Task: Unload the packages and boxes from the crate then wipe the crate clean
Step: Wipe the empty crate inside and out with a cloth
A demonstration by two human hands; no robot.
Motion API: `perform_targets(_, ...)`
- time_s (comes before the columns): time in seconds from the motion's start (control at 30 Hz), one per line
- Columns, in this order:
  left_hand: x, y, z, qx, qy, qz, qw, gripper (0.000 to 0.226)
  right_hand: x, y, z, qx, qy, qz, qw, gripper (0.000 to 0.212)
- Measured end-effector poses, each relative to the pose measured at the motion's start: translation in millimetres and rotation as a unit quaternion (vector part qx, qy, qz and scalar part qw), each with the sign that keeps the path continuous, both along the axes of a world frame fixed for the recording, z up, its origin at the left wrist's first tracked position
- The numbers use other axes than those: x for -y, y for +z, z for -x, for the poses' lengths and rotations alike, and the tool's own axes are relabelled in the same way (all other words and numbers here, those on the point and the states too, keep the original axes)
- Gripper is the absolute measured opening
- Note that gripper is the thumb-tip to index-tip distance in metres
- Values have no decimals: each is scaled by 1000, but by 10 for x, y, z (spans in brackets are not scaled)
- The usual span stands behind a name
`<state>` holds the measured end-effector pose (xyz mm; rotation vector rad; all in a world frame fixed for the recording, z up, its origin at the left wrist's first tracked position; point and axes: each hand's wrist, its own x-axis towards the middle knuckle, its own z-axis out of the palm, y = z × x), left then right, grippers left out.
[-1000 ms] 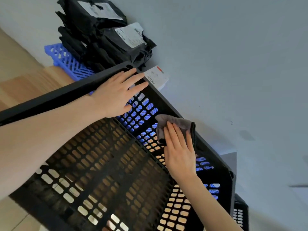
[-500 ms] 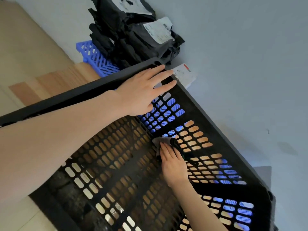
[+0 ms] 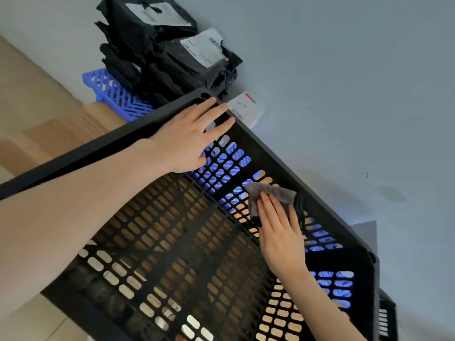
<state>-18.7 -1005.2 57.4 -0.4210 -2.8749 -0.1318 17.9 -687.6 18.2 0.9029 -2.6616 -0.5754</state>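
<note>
While the left hand (image 3: pixel 189 141) lies flat, grip released, on the far rim of the black crate (image 3: pixel 73 156), the right hand (image 3: pixel 280 237), fingers straight, grip released, presses a grey cloth (image 3: pixel 273 193) against its side wall. Black packages (image 3: pixel 167 50) sit stacked on a blue pallet (image 3: pixel 113 94) just beyond.

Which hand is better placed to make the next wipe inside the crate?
Right. The right hand presses the grey cloth against the lattice wall of the crate, ready to sweep along it. The left hand lies flat on the rim by the corner, probably steadying it, with no cloth.
</note>
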Motion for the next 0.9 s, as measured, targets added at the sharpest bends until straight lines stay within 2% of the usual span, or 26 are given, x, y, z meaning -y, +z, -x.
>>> perform_targets(0.2, 34, -69, 37, -17, -6, 13, 1000, 98, 111, -776, 8, 95, 15, -103, 990, 50)
perform_targets(0.3, 47, -106, 48, -27, -12, 21, 999, 99, 121, -947, -5, 130, 8, -128, 983, 50)
perform_targets(0.37, 51, -106, 49, -27, -12, 25, 999, 101, 128, -893, 7, 117, 16, -123, 985, 46)
perform_targets(0.5, 54, -92, 19, -11, -6, 23, 1000, 102, 58, -482, 8, 87, 18, -99, 991, 52)
perform_targets(0.73, 18, -19, 12, 5, -3, 7, 1000, 104, -170, 383, -73, -21, -38, 12, 999, 56)
perform_targets(0.9, 13, -4, 5, 9, -4, 0, 1000, 105, -144, 187, -88, -13, -36, -2, 999, 55)
